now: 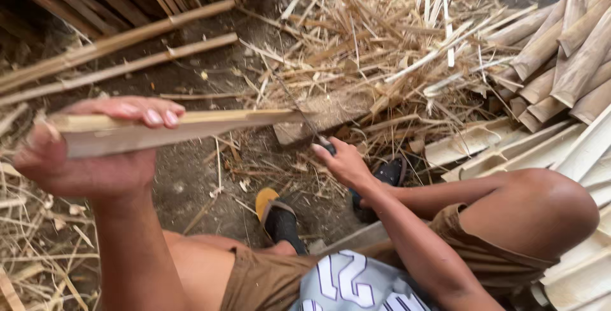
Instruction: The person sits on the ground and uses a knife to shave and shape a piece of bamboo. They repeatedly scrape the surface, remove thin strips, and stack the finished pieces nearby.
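At the left, a pale split bamboo strip [172,126] is clasped by the left hand [83,152], fingers wrapped over its top edge, its far end resting on a wooden block [331,117]. Bare dirt ground [191,177] is left open beneath the strip. A dark-handled blade [305,123] is gripped in the closed right hand [344,161], just beside the block's near edge. Farther right, stacked bamboo slats [554,63] are seen crowding the edge.
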